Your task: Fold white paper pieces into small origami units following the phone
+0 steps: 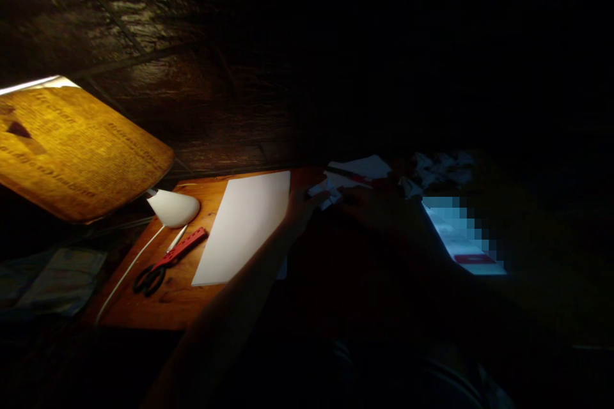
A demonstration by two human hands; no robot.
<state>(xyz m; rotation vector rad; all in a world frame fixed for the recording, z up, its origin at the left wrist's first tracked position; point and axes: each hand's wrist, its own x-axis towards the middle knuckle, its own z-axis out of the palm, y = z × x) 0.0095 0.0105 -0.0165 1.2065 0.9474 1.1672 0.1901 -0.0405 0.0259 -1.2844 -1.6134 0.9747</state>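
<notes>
A small piece of folded white paper (329, 193) is between my hands, above the dark middle of the table. My left hand (305, 202) comes in from below and is closed on its left side. In deep shadow, my right hand (363, 208) has its fingers at the right edge of the same folded paper; their outline is faint. My left forearm crosses a stack of white paper sheets (249, 223) lying flat. Just beyond my hands lie more white paper (371, 169) and a dark, narrow strip-like thing across it, too dim to name.
At the left stands a lit lamp with a yellow printed shade (81, 153) and white base (175, 208). Near it lie black-handled scissors (151, 280), a red perforated strip (185, 246) and a white pen-like stick (176, 239). Several folded paper pieces (432, 172) and a glowing screen (460, 236) are at right.
</notes>
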